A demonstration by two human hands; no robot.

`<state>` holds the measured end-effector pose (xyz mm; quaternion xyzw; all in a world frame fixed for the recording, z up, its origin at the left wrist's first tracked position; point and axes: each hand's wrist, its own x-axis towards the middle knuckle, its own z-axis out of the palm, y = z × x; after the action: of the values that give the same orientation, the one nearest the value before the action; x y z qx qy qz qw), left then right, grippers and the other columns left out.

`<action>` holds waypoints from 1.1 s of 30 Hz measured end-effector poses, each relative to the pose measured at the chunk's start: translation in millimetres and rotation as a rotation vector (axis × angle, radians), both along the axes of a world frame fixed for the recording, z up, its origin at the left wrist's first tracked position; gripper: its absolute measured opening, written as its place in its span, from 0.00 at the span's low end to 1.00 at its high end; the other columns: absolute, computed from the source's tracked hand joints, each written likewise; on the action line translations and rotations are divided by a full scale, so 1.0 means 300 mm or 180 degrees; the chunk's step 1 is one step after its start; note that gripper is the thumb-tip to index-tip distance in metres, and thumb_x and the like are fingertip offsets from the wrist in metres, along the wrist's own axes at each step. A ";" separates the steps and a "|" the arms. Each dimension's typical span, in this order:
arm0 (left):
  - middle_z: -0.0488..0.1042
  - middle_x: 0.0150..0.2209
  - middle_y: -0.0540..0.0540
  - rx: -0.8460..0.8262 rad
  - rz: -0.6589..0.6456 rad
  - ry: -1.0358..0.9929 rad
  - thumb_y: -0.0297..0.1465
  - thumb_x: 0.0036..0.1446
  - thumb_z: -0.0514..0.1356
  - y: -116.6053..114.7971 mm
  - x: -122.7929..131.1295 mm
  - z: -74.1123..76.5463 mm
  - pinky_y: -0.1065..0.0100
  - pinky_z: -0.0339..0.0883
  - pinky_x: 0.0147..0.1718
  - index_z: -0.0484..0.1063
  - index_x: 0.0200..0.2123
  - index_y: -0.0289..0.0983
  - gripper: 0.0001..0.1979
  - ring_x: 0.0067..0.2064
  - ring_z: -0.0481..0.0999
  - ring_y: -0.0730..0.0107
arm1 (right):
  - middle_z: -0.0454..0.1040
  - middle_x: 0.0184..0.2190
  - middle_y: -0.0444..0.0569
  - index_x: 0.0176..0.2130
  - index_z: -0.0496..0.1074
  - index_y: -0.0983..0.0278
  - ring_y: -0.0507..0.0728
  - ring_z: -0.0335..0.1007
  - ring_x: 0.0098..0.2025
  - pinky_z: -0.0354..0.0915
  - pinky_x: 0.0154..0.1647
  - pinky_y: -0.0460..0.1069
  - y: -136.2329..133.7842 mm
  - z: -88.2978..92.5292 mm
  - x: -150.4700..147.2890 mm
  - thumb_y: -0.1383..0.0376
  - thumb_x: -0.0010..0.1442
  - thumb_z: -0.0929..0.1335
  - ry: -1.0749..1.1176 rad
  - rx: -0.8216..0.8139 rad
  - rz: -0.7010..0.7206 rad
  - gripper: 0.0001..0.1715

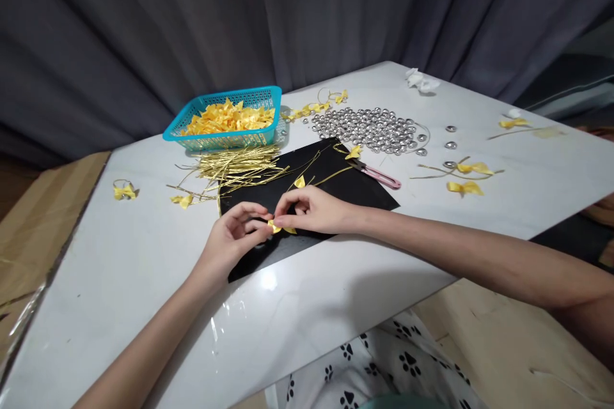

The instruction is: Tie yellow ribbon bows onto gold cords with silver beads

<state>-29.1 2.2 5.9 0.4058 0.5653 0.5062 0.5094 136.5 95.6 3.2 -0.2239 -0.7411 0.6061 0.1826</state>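
My left hand [236, 233] and my right hand [314, 209] meet over a black sheet [364, 188] on the white table [144, 249]. Both pinch a small yellow ribbon bow [276, 227] between their fingertips. The fingers of each hand are curled round the bow. On the black sheet lie another yellow bow [300, 182], gold wire ties [330, 174] and a pink-handled cutter [378, 175].
A teal basket [225, 137] full of yellow bows stands at the back left, with a pile of gold wire ties [235, 163] in front of it. A heap of silver beads [374, 130] lies behind the sheet. Finished bows [464, 188] are scattered right and at the left [124, 191]. Grey curtain behind.
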 end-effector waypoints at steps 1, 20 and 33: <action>0.75 0.31 0.51 0.0024 -0.0009 -0.0026 0.28 0.39 0.71 -0.002 0.006 0.000 0.75 0.69 0.31 0.71 0.32 0.36 0.15 0.29 0.74 0.77 | 0.66 0.21 0.39 0.30 0.72 0.71 0.43 0.50 0.19 0.48 0.20 0.42 -0.001 0.000 -0.002 0.67 0.53 0.70 -0.0043 0.0029 0.0045 0.07; 0.72 0.24 0.49 -0.0255 -0.0184 0.0965 0.43 0.48 0.64 -0.014 0.034 0.005 0.75 0.63 0.23 0.74 0.27 0.35 0.15 0.26 0.69 0.74 | 0.63 0.21 0.38 0.29 0.67 0.68 0.43 0.51 0.17 0.47 0.15 0.41 -0.033 0.003 -0.017 0.69 0.58 0.65 -0.0032 -0.0816 -0.0640 0.05; 0.71 0.28 0.49 0.0172 -0.0263 0.1068 0.37 0.53 0.61 -0.028 0.041 0.001 0.73 0.65 0.27 0.70 0.27 0.36 0.10 0.29 0.69 0.73 | 0.65 0.23 0.41 0.27 0.69 0.69 0.44 0.52 0.20 0.49 0.20 0.42 -0.026 -0.039 -0.008 0.66 0.54 0.69 0.0280 0.0260 -0.0630 0.07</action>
<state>-16.9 -6.1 6.3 0.5211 0.6114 0.4250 0.4172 134.1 87.8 -8.6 -0.2616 -0.7307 0.5636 0.2829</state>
